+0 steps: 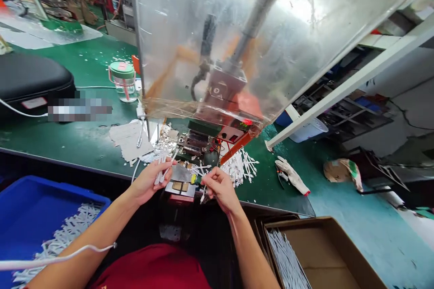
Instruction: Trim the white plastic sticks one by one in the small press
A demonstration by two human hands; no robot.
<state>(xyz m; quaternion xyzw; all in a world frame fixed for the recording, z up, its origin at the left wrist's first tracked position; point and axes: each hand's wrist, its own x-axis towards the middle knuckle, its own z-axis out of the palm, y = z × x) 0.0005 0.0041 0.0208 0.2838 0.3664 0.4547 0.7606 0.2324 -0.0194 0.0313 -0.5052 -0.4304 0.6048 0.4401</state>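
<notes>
Green workbench [68, 140], crowded around the machine

On my feed, the bench runs across the scene, and its near edge passes just beyond the wearer's wrists. A scratched clear plastic shield [206, 40] tilts over a small bench machine [203, 144] at the middle, leaving the hands little room on the far side. The bench's right end stops short of a teal-painted floor [366, 216].

Near left sits a blue plastic crate [50, 194], heaped with white strips [64, 230]. Near right, an open cardboard box [322, 239] holds a neat bundle of white rods [285, 257]. On the bench, white offcuts [239, 167] pile against the machine's right side, and a white work glove [291, 174] lies farther right. Sheets of paper [130, 140] lie left of the machine, beyond them a glass jar with a green lid [122, 81].

The hands are apart, with a small grey metal plate [181, 174] between them. My left hand [147, 183] is closed around a few thin white pieces [161, 171]. My right hand [220, 188] pinches one thin white piece [203, 195] between thumb and finger, near the plate.
</notes>
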